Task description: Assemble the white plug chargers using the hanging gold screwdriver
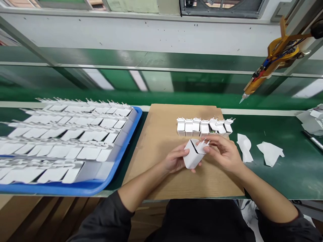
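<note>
A white plug charger (193,156) is tilted above the cardboard, with a dark gap between its body and the pinned end piece. My left hand (178,157) is closed round the body, thumb on its near left side. At the other side, the fingers of my right hand (224,153) pinch the end piece beside its two metal pins. Just beyond my hands, a row of several similar chargers (188,127) stands on the cardboard, some with end pieces tipped. Inside one of them a bit of green board shows.
A blue tray (137,116) packed with rows of white chargers fills the left side. Brown cardboard (151,181) covers the bench's middle. Two white paper scraps (270,153) lie at the right. An orange tool with a pointed tip (262,72) hangs above, at the upper right.
</note>
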{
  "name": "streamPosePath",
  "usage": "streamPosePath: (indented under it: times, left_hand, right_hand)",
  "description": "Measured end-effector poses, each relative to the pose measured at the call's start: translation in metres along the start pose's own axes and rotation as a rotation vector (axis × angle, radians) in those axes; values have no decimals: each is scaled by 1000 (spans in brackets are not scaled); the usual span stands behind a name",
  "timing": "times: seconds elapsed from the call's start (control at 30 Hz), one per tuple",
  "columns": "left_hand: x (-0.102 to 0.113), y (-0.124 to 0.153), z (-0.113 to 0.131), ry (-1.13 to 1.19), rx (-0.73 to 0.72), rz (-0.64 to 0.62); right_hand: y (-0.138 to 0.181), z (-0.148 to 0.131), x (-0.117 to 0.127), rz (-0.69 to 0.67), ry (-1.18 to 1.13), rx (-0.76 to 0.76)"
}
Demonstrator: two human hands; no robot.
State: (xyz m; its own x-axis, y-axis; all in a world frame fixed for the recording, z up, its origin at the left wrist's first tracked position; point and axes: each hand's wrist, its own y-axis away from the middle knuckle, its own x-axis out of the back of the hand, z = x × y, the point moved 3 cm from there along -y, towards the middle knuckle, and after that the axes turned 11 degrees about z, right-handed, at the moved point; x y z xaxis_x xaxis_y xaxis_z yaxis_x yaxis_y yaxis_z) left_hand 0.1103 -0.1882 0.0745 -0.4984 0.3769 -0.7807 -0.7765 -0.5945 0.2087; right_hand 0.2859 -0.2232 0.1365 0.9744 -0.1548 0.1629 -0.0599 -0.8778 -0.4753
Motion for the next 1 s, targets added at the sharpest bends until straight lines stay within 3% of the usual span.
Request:
streamPosePath:
  times: [0.57, 0.8, 1.0]
  left_hand:
    - [0, -2, 3, -50, -44, 27]
    - [2, -3, 0, -70, -63, 49]
    - [5, -3, -1, -79, -100, 76]
  right_hand:
    - [1, -1, -3, 24, 170, 164]
    - [2, 2, -6, 11, 165, 138]
    - [1, -1, -7, 42, 224, 240]
